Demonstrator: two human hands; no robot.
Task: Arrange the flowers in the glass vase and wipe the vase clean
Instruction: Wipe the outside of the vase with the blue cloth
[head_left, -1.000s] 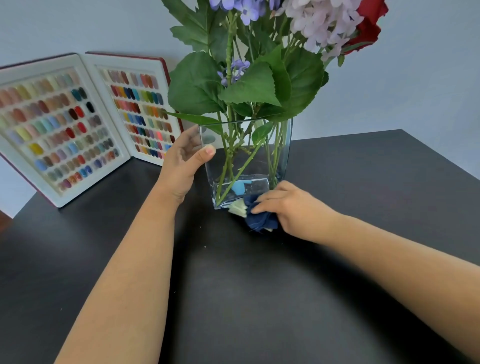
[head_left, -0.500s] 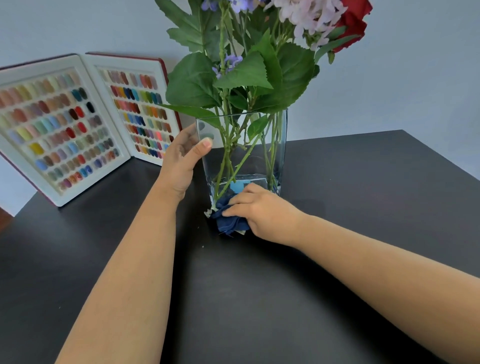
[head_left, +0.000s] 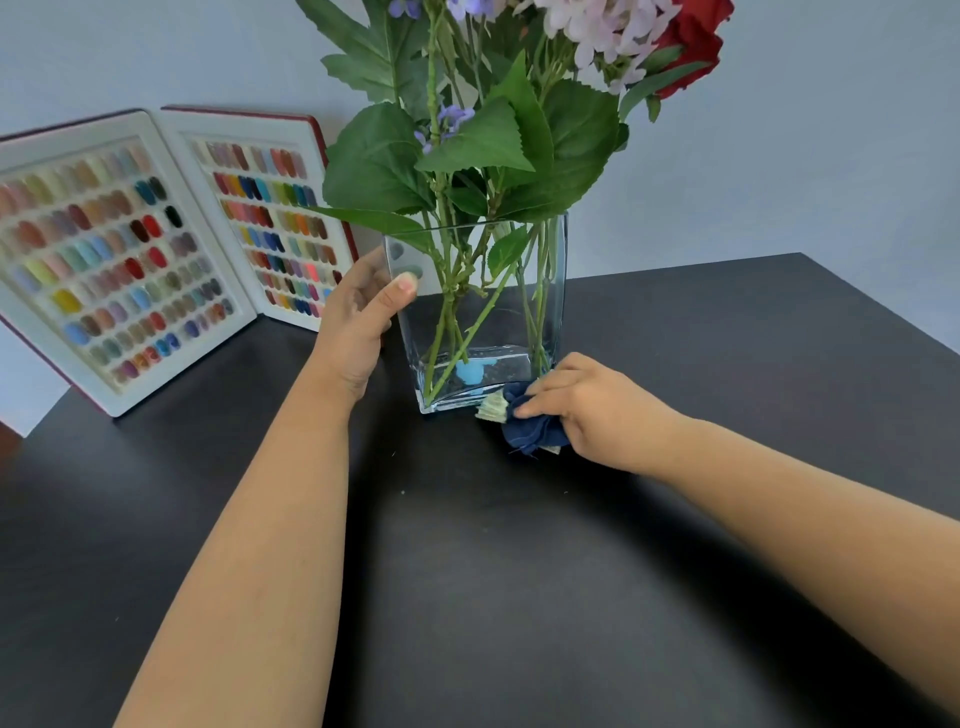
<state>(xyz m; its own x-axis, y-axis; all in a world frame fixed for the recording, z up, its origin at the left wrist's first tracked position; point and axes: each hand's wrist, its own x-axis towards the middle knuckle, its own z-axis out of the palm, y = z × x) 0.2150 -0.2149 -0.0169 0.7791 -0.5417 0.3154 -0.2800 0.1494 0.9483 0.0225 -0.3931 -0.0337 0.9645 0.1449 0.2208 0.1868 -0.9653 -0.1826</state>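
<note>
A clear rectangular glass vase stands upright on the black table. It holds flowers with green stems and broad leaves: purple, pale pink and one red bloom. My left hand grips the vase's left edge, thumb on the front face. At the vase's lower right corner, my right hand presses a bunched dark blue cloth against the glass. A light blue patch shows through the vase bottom.
An open white case of coloured nail swatches leans against the wall at the back left of the table. A pale wall runs behind. The table's right edge slopes off at the far right.
My right hand slid the cloth from the vase's lower left front to its lower right corner. The vase and left hand stayed roughly where they were.
</note>
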